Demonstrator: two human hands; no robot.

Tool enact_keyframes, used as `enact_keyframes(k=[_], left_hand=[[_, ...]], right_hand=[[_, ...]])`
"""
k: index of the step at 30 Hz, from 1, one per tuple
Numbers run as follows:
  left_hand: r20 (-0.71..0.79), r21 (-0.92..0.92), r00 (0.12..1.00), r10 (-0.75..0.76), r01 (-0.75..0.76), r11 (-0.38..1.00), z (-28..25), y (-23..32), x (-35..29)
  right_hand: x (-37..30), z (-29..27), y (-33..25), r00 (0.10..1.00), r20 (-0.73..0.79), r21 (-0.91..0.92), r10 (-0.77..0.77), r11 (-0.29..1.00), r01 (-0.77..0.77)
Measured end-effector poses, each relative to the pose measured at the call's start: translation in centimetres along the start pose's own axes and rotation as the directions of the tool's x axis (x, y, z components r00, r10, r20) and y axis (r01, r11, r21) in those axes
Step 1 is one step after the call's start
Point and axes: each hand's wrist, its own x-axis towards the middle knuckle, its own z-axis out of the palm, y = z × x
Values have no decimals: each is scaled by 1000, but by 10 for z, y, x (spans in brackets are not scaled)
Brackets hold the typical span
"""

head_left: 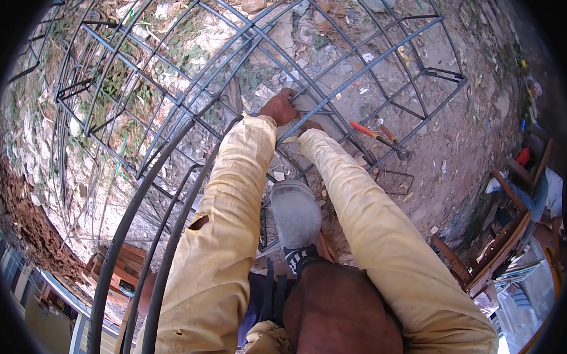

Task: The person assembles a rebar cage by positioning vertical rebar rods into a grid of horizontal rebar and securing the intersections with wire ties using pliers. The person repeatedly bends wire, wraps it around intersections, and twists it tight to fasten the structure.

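Note:
A cage of tied steel bars [356,75] with square rings spreads over the ground ahead of me. My left hand [281,108] is down among its crossing bars, its fingers curled in at a crossing. What they grip is too small to make out. Close beside it on the right is my right hand [309,125], small in view, with its fingers hidden by the bars and my sleeve. To the right of both hands lie pincers [402,153] with red-orange handles, touching or just under a bar of the cage.
My grey shoe [294,218] stands just below the hands. Long dark bars [139,191] curve past my left arm. A bent steel ring [392,181] lies right of the shoe. Bricks [121,268] are stacked at lower left; wooden pieces [499,247] stand at right. Dirt and debris cover the ground.

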Motion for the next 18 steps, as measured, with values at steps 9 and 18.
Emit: enact_keyframes(k=[9,18], left_hand=[[-91,309,993,-69,94,947,-25,9,-22],[-151,416,988,27,39,908,-37,3,-38]], right_hand=[[-74,-34,-35,935,-338,415,110,909,43],[-81,-12,-67,808,-561,643,181,710,287]])
